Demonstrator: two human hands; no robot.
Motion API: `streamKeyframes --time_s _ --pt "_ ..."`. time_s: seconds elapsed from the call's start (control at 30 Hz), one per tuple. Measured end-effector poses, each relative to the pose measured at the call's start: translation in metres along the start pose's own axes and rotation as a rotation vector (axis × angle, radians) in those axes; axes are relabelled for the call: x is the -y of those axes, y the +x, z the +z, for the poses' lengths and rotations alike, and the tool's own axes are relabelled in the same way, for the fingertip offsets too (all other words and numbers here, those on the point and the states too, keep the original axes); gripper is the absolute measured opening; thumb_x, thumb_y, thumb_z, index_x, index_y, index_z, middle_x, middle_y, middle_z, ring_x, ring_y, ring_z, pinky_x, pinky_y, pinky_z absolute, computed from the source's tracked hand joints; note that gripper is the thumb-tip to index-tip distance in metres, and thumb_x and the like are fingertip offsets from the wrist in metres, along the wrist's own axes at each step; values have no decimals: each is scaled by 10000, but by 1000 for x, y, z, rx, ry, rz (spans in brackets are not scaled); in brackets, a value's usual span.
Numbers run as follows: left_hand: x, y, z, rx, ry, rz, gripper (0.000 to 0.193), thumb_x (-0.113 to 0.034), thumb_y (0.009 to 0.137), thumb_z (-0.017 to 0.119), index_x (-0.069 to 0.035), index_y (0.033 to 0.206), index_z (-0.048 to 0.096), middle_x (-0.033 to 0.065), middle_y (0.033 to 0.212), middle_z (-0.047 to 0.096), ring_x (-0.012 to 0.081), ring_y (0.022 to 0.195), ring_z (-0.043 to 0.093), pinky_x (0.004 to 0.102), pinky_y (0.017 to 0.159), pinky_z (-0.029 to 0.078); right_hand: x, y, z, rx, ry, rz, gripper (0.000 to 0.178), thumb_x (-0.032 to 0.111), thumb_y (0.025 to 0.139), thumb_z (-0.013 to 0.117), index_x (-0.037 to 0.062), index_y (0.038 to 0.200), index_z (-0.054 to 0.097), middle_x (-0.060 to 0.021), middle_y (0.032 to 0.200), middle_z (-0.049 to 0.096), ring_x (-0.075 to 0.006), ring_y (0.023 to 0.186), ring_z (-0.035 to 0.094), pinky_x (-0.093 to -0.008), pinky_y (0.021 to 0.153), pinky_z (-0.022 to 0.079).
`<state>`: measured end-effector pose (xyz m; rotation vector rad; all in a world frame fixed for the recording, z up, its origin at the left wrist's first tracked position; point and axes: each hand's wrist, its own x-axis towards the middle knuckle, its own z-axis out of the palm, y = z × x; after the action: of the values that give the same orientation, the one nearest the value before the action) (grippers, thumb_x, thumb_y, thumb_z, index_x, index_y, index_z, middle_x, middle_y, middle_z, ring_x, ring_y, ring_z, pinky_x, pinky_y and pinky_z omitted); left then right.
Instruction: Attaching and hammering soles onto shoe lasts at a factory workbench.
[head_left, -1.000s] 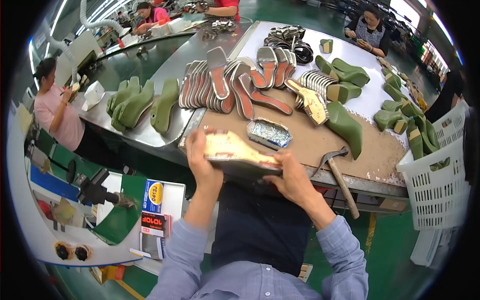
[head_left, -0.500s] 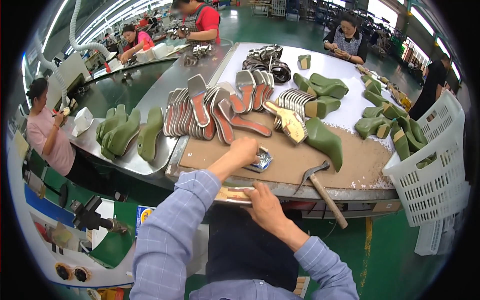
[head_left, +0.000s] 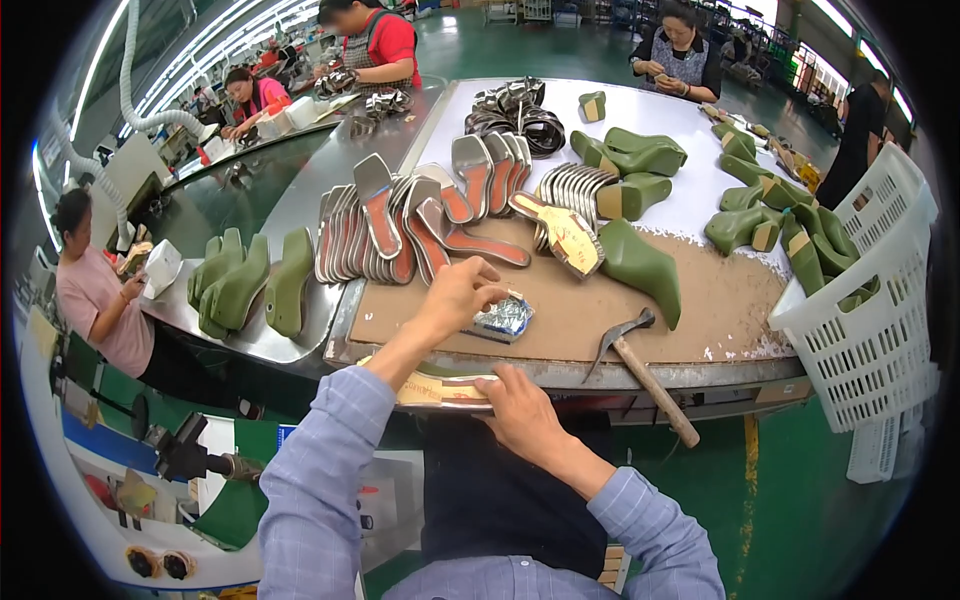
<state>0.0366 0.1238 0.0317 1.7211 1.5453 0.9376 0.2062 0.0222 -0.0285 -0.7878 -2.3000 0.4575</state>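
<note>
So, nearest first: the right hand [head_left: 525, 415] has a firm grip on one end of a green shoe last with a pale insole [head_left: 445, 392] on it, held at the bench's near edge just above the lap. The pale face is tilted toward the wearer, I'd guess so that side stays in plain sight. The left hand [head_left: 462, 298] is over the little box of metal bits [head_left: 508, 318], fingers bent; can't tell if anything's pinched in them. That box sits close in, probably because it gets dipped into a lot.

Hammer's [head_left: 655, 388] off to the right, handle poking past the edge, which looks handy for grabbing. Behind that there's a loose green last [head_left: 645, 272] with a yellowish insole [head_left: 565, 240] beside it. Reddish insoles [head_left: 345, 240] lean together in a row farther left, likely to save space. Way across the bench, a co-worker [head_left: 680, 62] handles something small.
</note>
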Motion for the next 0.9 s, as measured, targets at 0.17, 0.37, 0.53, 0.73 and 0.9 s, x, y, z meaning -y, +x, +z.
streamKeyframes --time_s 0.17,0.37,0.53,0.73,0.9 --pt "-24 -72 -21 32 -62 -15 264 -54 855 618 18 1107 654 136 833 711 164 702 683 282 631 520 0 2 -4 -33 -12 -2 484 93 687 749 31 1112 525 -177 1074 498 -351 942 543 -423 764 491" --pt "-16 -124 -15 -46 -17 37 247 -26 900 572 11 1141 608 127 906 713 163 850 687 258 754 532 -2 -11 -38 -26 107 109 670 272 757 760 22 1284 431 -214 1215 522 -382 1121 515 -445 959 420" --pt "-19 -120 -2 -44 232 181 119 -161 848 652 -61 912 659 84 987 698 276 973 650 348 784 499 -59 -72 -109 -31 -713 432 613 176 766 712 172 1328 465 -163 1159 514 -366 1045 505 -479 863 426" --pt "-27 -116 -7 77 224 -28 100 -131 799 671 -89 880 712 57 1045 692 230 1008 626 333 875 478 -74 -87 -140 97 -536 489 414 94 944 504 158 1349 453 -99 851 543 -221 631 546 -346 529 453" --pt "-27 -119 -5 81 246 -1 101 -122 797 670 -84 881 713 68 1029 693 233 946 648 332 834 492 -19 -79 -142 -386 502 870 411 164 1017 360 132 1425 332 -8 708 476 -38 440 403 -196 367 360"
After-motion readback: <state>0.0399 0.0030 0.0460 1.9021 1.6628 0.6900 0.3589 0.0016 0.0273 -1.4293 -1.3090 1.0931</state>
